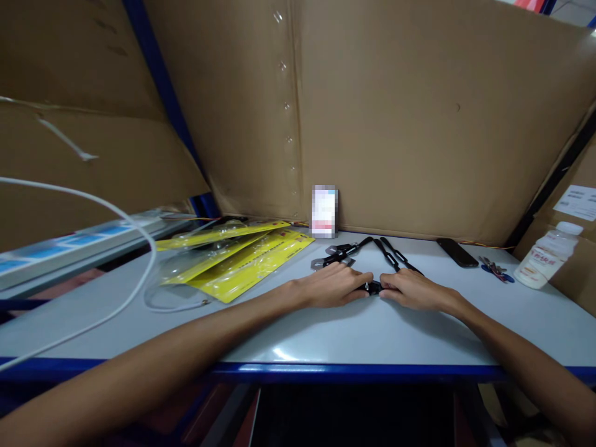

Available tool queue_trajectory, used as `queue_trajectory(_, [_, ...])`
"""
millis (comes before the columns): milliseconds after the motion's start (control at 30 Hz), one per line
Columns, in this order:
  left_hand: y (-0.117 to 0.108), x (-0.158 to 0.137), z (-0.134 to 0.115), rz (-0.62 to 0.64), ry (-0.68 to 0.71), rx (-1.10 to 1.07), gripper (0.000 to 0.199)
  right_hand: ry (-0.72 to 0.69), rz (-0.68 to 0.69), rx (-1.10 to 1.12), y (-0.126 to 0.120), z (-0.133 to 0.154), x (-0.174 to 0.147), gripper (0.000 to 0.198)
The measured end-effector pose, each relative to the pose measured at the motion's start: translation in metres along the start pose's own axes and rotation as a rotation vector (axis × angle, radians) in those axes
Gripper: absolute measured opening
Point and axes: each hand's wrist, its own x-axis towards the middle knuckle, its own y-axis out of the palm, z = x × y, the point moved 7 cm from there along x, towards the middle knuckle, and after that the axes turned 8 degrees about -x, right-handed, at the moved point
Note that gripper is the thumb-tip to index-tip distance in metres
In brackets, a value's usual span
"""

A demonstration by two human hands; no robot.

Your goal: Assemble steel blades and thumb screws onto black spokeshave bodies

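Observation:
My left hand and my right hand meet low over the tabletop. Between their fingertips is a small black part with a shiny metal spot, gripped from both sides; its exact kind does not show. Just behind my left hand lies a black jointed piece with clear, plate-like ends. Two long black slotted arms stretch away behind my right hand. Whether they join the part I hold is hidden by my fingers.
Yellow-backed clear plastic packs lie at left, near a looping white cable and a power strip. A lit phone leans on the cardboard wall. At right are a dark phone, keys and a bottle.

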Motion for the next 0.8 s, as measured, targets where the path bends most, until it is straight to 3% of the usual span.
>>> queue_trajectory(267, [0.001, 0.0025, -0.0009, -0.007, -0.014, 0.007, 0.025, -0.001, 0.001, -0.016, 0.0012, -0.0013, 0.0006, 0.015])
queue_trajectory(500, [0.0053, 0.008, -0.0021, -0.028, -0.116, 0.084, 0.031, -0.008, -0.01, -0.081, 0.001, 0.0029, -0.0014, 0.018])
queue_trajectory(800, [0.0061, 0.0076, 0.0, -0.011, -0.152, 0.094, 0.027, 0.008, -0.003, -0.145, -0.0038, 0.0085, -0.0041, 0.018])
